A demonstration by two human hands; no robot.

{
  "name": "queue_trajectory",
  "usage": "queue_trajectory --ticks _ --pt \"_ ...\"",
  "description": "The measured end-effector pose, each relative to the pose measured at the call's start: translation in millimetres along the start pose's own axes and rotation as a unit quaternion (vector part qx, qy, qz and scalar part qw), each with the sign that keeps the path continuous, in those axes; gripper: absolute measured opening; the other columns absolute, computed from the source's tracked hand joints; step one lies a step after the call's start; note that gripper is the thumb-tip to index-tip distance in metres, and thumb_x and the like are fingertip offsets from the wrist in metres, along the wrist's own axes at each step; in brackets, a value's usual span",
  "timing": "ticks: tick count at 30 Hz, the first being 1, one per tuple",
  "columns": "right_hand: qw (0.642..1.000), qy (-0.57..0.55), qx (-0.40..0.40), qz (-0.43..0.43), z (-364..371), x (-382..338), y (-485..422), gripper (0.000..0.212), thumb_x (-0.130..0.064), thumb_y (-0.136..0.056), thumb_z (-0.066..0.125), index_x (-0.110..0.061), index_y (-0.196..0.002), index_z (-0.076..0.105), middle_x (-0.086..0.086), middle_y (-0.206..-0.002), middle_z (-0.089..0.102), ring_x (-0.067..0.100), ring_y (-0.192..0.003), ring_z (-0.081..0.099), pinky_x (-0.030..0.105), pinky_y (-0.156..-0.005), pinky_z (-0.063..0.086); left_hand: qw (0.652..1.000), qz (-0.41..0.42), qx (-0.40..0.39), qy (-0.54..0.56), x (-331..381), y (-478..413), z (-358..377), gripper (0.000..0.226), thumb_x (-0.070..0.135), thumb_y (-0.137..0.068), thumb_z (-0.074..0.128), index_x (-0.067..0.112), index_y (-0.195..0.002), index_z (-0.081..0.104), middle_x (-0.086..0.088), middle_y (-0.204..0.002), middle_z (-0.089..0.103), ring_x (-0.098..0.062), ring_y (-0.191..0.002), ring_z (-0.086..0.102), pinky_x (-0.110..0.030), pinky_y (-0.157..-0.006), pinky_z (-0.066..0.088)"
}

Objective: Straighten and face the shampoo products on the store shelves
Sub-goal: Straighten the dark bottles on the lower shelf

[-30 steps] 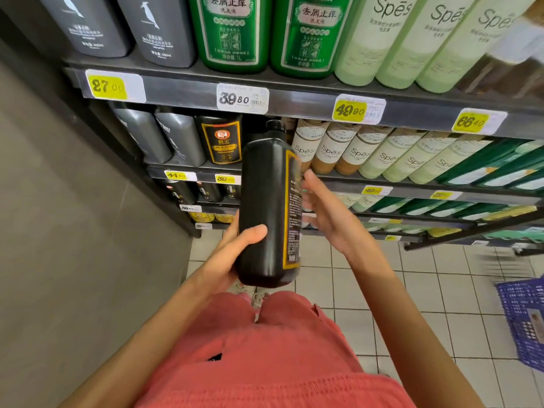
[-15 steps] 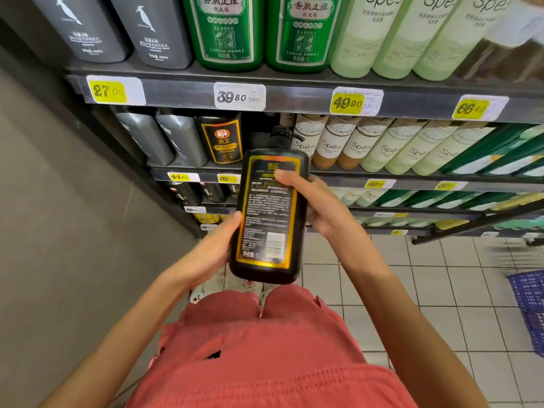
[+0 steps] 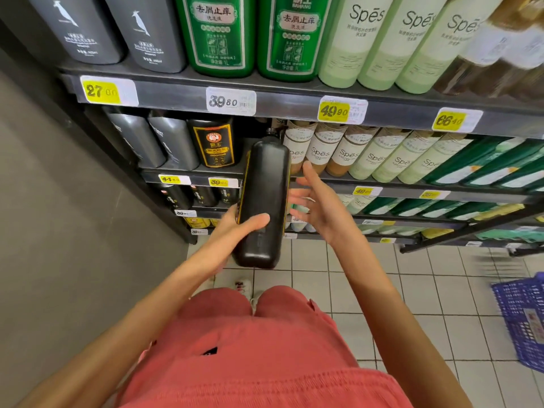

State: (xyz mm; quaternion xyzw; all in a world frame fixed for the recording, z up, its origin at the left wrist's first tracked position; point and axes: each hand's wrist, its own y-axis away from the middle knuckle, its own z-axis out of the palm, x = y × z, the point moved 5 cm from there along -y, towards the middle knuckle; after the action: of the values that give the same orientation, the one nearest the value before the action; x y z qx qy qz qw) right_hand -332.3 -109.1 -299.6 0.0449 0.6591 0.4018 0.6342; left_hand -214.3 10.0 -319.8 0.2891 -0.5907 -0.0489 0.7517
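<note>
Left hand (image 3: 235,232) curled round bottle (image 3: 266,198) low, thumb across side. Right hand (image 3: 319,209) fingers spread, just beside. One-hand grip on slick bottle: could slip, drop.

Dark store shelves (image 3: 294,106) carry grey bottles (image 3: 147,30), green bottles (image 3: 217,33) and pale Spēs bottles (image 3: 353,42); a blue basket (image 3: 527,316) sits on the tiled floor (image 3: 426,290).

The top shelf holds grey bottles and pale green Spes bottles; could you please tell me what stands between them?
Two green bottles stand side by side between the grey bottles and the Spes bottles, as the head view shows.
</note>
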Motion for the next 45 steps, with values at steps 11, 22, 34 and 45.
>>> queue_trajectory --ticks 11,22,34,45 --pt "0.989 -0.112 -0.091 -0.019 24 20 7 0.048 -0.042 -0.078 0.067 -0.016 -0.119 0.065 0.01 -0.113 0.07 0.022 -0.101 0.068 0.037 -0.091 0.054 0.983 -0.048 -0.173 0.05 3 11 2 0.045 0.045 -0.085 0.06 0.022 -0.123 0.054 0.003 -0.121 0.065 -0.014 -0.113 0.06 -0.025 -0.086 0.053" --pt "0.988 0.033 -0.152 -0.014 41 43 14 0.06 -0.035 -0.068 0.069 -0.02 -0.123 0.052 0.005 -0.124 0.064 0.019 -0.114 0.061 0.042 -0.105 0.043 0.998 0.003 -0.051 0.025 2 16 -13 0.062 0.024 -0.074 0.063 0.015 -0.133 0.046 -0.006 -0.124 0.063 -0.02 -0.112 0.061 -0.035 -0.096 0.048" --pt "0.957 0.111 -0.191 -0.189 44 39 22 0.078 -0.016 -0.057 0.085 -0.029 -0.124 0.047 -0.013 -0.118 0.066 0.007 -0.113 0.06 0.017 -0.087 0.049 0.983 0.121 -0.051 -0.127 14 29 -39 0.096 0.004 -0.056 0.08 0.007 -0.138 0.031 0.0 -0.124 0.059 -0.005 -0.114 0.057 -0.016 -0.089 0.046" --pt "0.954 0.148 -0.258 0.027 61 34 10 0.025 -0.046 -0.075 0.071 -0.028 -0.093 0.069 -0.01 -0.09 0.075 0.003 -0.085 0.07 0.019 -0.077 0.056 0.999 -0.01 -0.05 0.018 -9 42 -36 0.052 0.053 -0.077 0.066 0.026 -0.121 0.06 0.006 -0.114 0.068 -0.009 -0.106 0.064 -0.027 -0.09 0.052"
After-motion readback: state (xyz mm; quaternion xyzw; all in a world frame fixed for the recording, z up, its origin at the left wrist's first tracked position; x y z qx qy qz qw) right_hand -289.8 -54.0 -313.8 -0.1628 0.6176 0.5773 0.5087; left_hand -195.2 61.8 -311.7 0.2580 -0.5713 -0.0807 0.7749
